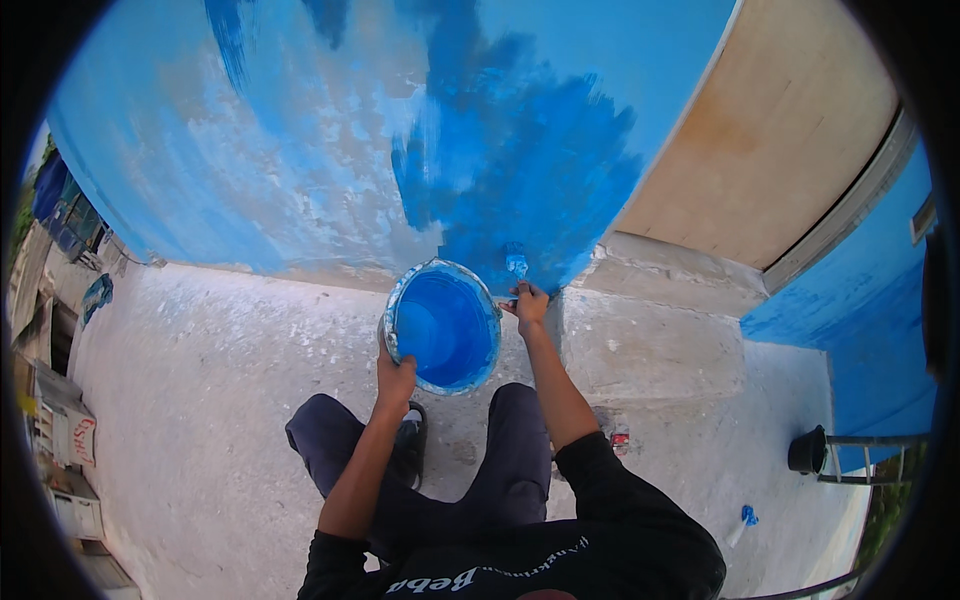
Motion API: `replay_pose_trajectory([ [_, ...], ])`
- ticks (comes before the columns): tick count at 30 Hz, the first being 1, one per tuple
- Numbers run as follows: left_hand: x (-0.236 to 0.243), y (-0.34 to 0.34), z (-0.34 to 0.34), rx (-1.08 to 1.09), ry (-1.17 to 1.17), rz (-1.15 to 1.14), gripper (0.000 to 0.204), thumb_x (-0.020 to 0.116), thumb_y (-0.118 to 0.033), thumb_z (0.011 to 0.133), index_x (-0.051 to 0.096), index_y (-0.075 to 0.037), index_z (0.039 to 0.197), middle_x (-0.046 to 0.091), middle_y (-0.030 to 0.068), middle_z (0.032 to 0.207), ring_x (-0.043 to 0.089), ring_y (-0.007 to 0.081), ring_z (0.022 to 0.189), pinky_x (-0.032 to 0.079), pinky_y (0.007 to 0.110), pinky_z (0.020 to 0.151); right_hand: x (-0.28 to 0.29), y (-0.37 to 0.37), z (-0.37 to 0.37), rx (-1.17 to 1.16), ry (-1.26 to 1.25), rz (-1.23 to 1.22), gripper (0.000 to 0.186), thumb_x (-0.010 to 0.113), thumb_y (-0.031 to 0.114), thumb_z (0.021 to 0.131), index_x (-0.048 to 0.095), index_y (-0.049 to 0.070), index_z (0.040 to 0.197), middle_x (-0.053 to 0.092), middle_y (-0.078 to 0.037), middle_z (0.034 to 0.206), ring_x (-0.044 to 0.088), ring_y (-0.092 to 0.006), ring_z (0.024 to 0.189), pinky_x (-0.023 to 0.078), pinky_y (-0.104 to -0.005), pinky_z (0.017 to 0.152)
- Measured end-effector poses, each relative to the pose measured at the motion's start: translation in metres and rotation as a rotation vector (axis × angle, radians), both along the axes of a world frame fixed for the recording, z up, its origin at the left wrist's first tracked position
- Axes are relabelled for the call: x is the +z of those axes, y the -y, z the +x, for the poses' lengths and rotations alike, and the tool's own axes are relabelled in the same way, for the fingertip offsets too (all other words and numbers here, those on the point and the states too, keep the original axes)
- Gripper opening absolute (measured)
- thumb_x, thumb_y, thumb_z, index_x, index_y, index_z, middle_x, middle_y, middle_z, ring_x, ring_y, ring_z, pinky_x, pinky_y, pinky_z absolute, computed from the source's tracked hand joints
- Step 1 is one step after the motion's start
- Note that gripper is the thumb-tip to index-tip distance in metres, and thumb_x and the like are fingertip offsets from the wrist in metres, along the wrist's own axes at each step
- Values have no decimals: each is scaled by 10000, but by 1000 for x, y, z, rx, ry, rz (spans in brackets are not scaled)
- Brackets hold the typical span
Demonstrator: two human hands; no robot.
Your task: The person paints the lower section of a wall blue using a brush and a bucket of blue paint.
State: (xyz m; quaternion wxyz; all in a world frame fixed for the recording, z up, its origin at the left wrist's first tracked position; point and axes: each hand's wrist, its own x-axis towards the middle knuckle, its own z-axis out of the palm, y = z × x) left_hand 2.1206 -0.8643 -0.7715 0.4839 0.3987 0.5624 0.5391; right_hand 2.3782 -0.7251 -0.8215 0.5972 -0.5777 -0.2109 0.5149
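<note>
My left hand (396,378) grips the near left side of a paint bucket (489,376), its thumb over the rim. Blue paint coats the inside of the bucket, which is tilted so that its mouth faces me. In my right hand (528,305), just right of the bucket, is a paintbrush (516,262) with blue on its bristles. The brush is at the foot of the wall (560,130), against a dark blue painted patch. Left of that patch the wall is pale blue, grey and patchy.
A tan door panel (765,130) stands right of the wall, above a concrete step (655,345). On the floor (200,420) at the right are a black bucket (807,450), a ladder (870,440) and a small blue-stained item (749,515). Wooden crates (65,430) line the far left.
</note>
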Motion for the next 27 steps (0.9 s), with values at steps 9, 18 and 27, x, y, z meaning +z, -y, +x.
replay_pose_trajectory([
  [9,52,1,3,25,322,-367,651,444,42,751,332,-57,1385,532,129,1123,603,243,943,542,345,692,129,-14,12,30,-18,162,329,526,138,938,525,-133,1125,608,-137,863,504,-104,493,569,-309,467],
  [18,39,0,12,148,367,-375,640,473,10,740,344,-78,1361,513,124,1070,585,239,907,533,349,662,150,-18,16,-57,103,514,328,553,238,955,600,-60,1085,602,-93,827,478,-95,416,516,-307,394],
  [27,29,4,-5,317,317,-334,509,485,-21,762,393,-78,1260,545,153,1066,642,282,784,568,397,660,-87,23,37,-150,-66,-232,290,542,163,940,567,-92,1076,604,-110,826,539,-118,509,597,-346,492],
])
